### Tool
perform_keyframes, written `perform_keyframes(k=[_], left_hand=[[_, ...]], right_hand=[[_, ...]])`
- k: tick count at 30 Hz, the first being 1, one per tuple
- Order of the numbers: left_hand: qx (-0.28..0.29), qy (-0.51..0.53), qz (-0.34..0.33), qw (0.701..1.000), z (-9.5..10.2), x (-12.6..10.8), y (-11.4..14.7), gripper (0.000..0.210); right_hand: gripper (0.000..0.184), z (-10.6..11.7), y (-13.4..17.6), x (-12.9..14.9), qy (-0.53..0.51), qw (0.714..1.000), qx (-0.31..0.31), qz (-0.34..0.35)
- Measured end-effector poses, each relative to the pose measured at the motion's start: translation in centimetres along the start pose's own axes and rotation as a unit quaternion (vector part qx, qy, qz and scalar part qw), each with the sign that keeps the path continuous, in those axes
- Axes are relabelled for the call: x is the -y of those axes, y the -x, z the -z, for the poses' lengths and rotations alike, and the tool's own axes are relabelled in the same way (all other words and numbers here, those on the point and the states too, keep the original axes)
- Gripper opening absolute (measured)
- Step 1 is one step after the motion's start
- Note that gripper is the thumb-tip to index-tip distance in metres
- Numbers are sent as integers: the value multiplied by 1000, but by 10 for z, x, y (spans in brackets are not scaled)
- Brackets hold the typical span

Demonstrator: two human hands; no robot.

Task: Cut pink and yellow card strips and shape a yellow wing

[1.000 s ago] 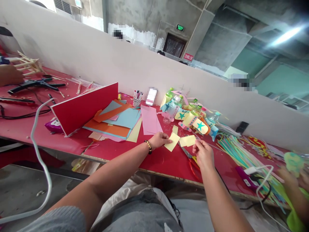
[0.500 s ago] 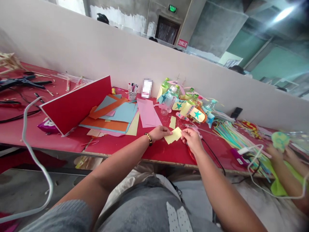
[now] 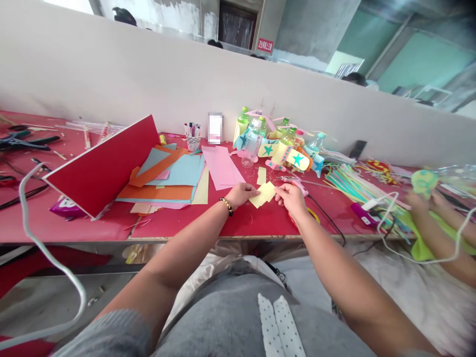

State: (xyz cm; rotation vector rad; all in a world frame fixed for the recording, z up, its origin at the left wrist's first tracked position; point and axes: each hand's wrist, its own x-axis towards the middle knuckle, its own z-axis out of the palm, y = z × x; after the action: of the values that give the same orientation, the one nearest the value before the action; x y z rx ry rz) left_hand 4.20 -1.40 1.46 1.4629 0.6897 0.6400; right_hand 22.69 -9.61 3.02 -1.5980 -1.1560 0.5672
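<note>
Small pale yellow paper pieces [image 3: 262, 194], partly overlapping, are held just above the red table. My left hand [image 3: 239, 195], a beaded bracelet at its wrist, pinches them at their left edge between thumb and fingers. At the right corner, the fingertips of my right hand [image 3: 293, 201] are closed on the paper. Beneath my right hand, scissors with red and yellow handles [image 3: 315, 215] are partly hidden. Behind that hand lies a pink glue gun [image 3: 302, 187] with a black cord. A loose yellow paper strip [image 3: 262, 175] lies just beyond the held pieces.
Coloured paper sheets [image 3: 178, 173] and pink sheets [image 3: 223, 168] lie left. A red divider board [image 3: 107, 163] stands beyond them. Decorated bottle planes [image 3: 277, 148] and a pen cup [image 3: 193, 143] stand behind. Pastel straws [image 3: 345, 181] and another person's hands [image 3: 422, 201] are at right.
The camera view has shifted, so the table sits higher and further left. Both hands keep their pinch on the yellow paper. More of the scissors' yellow handle shows.
</note>
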Motion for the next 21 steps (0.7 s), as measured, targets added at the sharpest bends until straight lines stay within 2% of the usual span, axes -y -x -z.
perform_keyframes(k=[5, 13, 18, 21], left_hand=[[-3, -5, 0, 1000, 0, 0, 0, 37], [-9, -19, -4, 1000, 0, -1, 1, 35], [-46, -24, -5, 999, 4, 5, -3, 33], [-66, -17, -6, 998, 6, 7, -5, 33]], right_hand=[[30, -1, 4, -2, -42, 999, 3, -16], [25, -2, 6, 0, -88, 994, 45, -54], [22, 7, 3, -3, -68, 992, 57, -94], [19, 13, -12, -4, -53, 991, 39, -115]])
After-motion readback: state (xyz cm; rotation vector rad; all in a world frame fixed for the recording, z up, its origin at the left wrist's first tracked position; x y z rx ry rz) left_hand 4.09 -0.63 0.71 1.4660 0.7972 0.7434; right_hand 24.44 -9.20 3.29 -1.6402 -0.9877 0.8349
